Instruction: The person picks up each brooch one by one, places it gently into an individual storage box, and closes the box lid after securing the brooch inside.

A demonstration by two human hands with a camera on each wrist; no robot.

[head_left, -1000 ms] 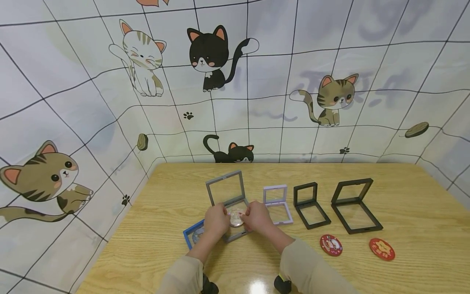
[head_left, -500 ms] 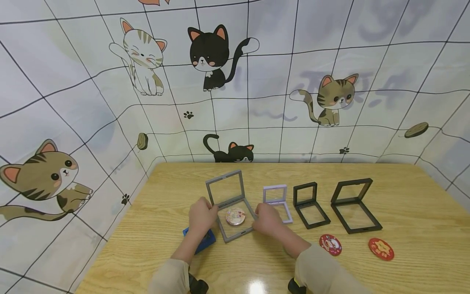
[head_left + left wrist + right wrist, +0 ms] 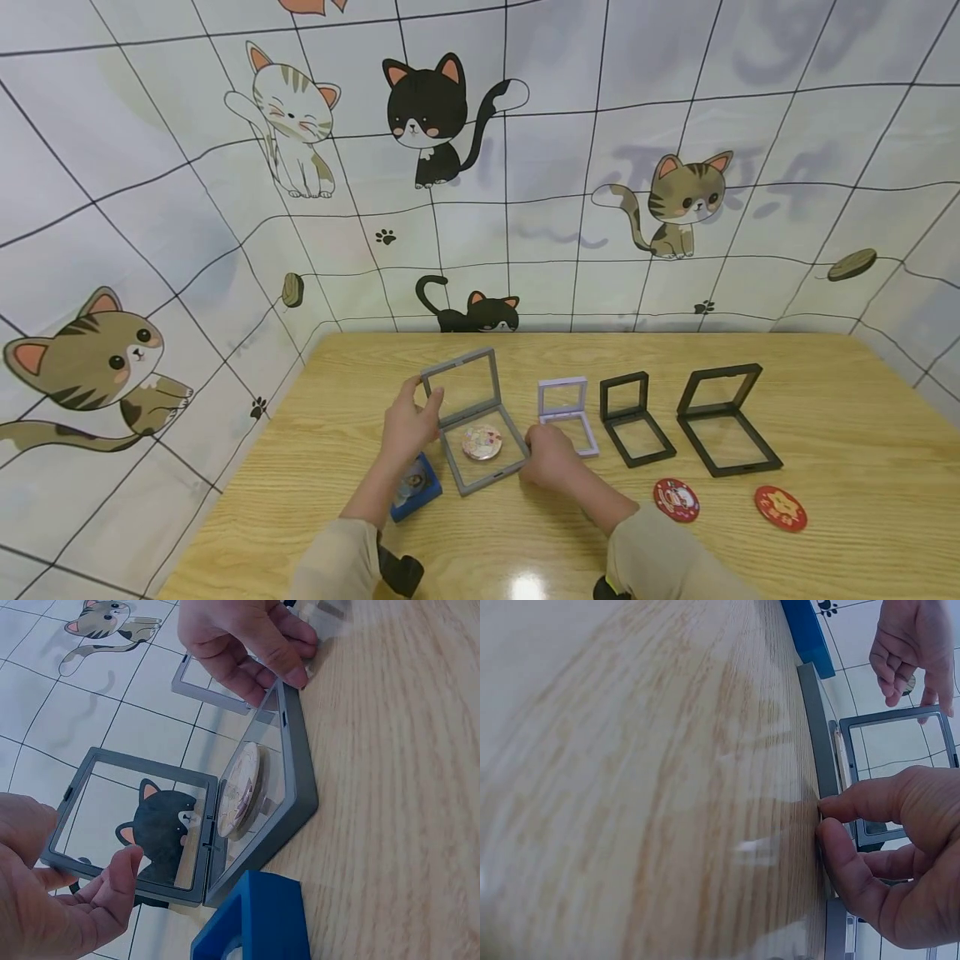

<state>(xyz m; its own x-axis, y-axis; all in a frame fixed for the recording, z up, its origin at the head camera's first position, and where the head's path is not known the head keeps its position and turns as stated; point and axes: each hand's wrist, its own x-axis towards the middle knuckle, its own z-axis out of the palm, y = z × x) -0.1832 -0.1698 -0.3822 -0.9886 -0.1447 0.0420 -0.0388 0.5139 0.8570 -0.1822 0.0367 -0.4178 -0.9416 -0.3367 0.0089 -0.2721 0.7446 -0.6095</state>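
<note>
- Head view, far left: printed cats on the wall [image 3: 555, 208] above a wood-grain table [image 3: 862, 417]
- Left hand [image 3: 410, 425] loosely open, fingers reaching to the outer edge of the gray frame's upright lid [image 3: 495, 377], thumb apart in front of it
- Blue frame [image 3: 417, 490] on the table with a picture inside, partly hidden by the left forearm, just beside the gray frame
- Gray frame [image 3: 486, 480] spread at its hinge, lower half down on the table, lid standing up at the back
- Round badge [image 3: 482, 442] lying on the clear film of that lower half, around its middle
- Right hand [image 3: 551, 457] pinching the lower half's near right corner between thumb and fingers
- Lilac frame [image 3: 591, 436], hinged open, just beyond the right hand
- Small black frame [image 3: 660, 432], hinged open likewise
- White-and-red badge [image 3: 677, 500] on the table, nearer the person
- Large black frame [image 3: 759, 438], also hinged open
- Red-and-yellow badge [image 3: 781, 508] flat on the table, farthest right
</note>
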